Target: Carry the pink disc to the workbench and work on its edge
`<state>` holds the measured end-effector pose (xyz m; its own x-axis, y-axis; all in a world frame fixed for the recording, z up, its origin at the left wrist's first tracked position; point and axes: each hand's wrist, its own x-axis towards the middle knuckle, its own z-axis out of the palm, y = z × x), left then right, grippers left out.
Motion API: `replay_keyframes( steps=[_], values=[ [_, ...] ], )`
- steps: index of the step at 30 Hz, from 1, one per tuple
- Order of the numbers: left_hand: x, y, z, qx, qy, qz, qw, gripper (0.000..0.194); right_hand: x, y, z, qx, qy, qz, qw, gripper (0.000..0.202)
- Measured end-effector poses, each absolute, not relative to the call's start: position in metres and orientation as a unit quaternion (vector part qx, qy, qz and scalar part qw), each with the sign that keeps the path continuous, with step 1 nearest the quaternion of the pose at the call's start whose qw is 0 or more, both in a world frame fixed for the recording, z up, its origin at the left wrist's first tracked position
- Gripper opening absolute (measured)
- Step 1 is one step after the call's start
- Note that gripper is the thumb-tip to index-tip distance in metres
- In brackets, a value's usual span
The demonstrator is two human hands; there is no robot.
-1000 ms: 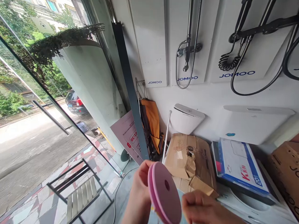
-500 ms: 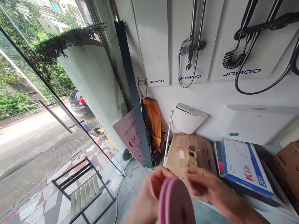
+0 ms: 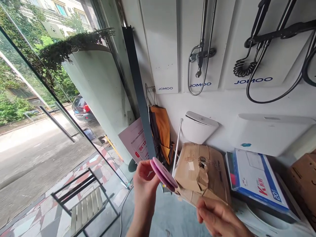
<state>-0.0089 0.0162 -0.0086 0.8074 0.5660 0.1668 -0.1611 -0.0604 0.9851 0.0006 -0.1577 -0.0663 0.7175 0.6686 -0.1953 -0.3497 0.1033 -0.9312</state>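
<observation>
From the head view, your left hand [image 3: 144, 177] has the pink disc [image 3: 163, 173] pinched at its near-left edge, fingers closed on the rim, so the disc stands up in the air in front of you, low in the middle of the picture. It hangs over the grey floor, just left of the torn cardboard box [image 3: 201, 171] and in front of the leaning metal rod [image 3: 177, 144]. Your right hand [image 3: 217, 217] sits lower and to the right, well apart from the disc, fingers curled loosely with nothing visible in them; I cannot tell for sure whether something thin is pinched there.

To handle this well, I'd say keep the pinch firm near the rim and let your thumb back the flat face, because a one-edge hold on a thin round thing can swivel. Bring the right hand up to steady the far edge if you mean to turn it.

Now the lie of it: you are seeing the disc nearly edge-on. Its visible edge runs as a slant from upper left, by your fingertips, down to lower right toward the box. One flat face looks up and right toward the wall of shower sets [image 3: 199, 52]; the other faces down toward you.

Only this one view is on hand.
</observation>
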Motion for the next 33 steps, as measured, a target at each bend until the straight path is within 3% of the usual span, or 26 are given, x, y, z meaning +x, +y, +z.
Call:
replay_keyframes(
  steps=[3,6,10,12,15,18,20,22,25,29,31,33],
  values=[
    [-0.018,0.007,-0.009,0.611,0.111,0.070,0.781,0.040,0.032,-0.155,-0.061,-0.493,-0.175,0.412,0.746,0.041],
    [-0.025,-0.001,-0.010,0.694,-0.006,-0.062,0.717,0.034,0.048,-0.161,-0.031,-0.500,-0.192,0.380,0.754,0.034],
    [-0.019,0.004,-0.008,0.841,0.021,0.159,0.517,0.021,0.030,-0.170,0.000,-0.608,-0.246,0.281,0.700,0.032],
    [-0.016,0.011,-0.006,0.779,0.087,0.232,0.576,0.023,0.021,-0.169,-0.005,-0.643,-0.254,0.300,0.657,0.035],
    [-0.021,0.015,-0.001,0.668,0.087,0.090,0.734,0.035,0.028,-0.164,-0.022,-0.598,-0.230,0.388,0.663,0.037],
    [-0.026,0.007,0.003,0.667,0.014,-0.082,0.741,0.036,0.045,-0.164,-0.018,-0.540,-0.211,0.375,0.724,0.034],
    [-0.024,0.002,0.003,0.749,-0.015,-0.058,0.660,0.028,0.044,-0.170,-0.003,-0.550,-0.230,0.320,0.736,0.031],
    [-0.018,0.003,0.001,0.801,0.014,0.067,0.595,0.023,0.034,-0.175,0.008,-0.592,-0.252,0.289,0.709,0.029],
    [-0.016,0.011,-0.002,0.701,0.108,0.196,0.677,0.035,0.024,-0.176,0.002,-0.634,-0.251,0.332,0.652,0.031],
    [-0.030,0.009,0.002,0.608,0.072,0.031,0.790,0.045,0.046,-0.167,-0.009,-0.580,-0.233,0.368,0.688,0.033],
    [-0.032,0.003,0.006,0.695,0.002,-0.018,0.719,0.035,0.054,-0.168,0.002,-0.564,-0.232,0.326,0.722,0.030],
    [-0.027,0.001,0.007,0.785,-0.015,0.035,0.618,0.026,0.048,-0.172,0.016,-0.575,-0.262,0.293,0.717,0.029]
  ],
)
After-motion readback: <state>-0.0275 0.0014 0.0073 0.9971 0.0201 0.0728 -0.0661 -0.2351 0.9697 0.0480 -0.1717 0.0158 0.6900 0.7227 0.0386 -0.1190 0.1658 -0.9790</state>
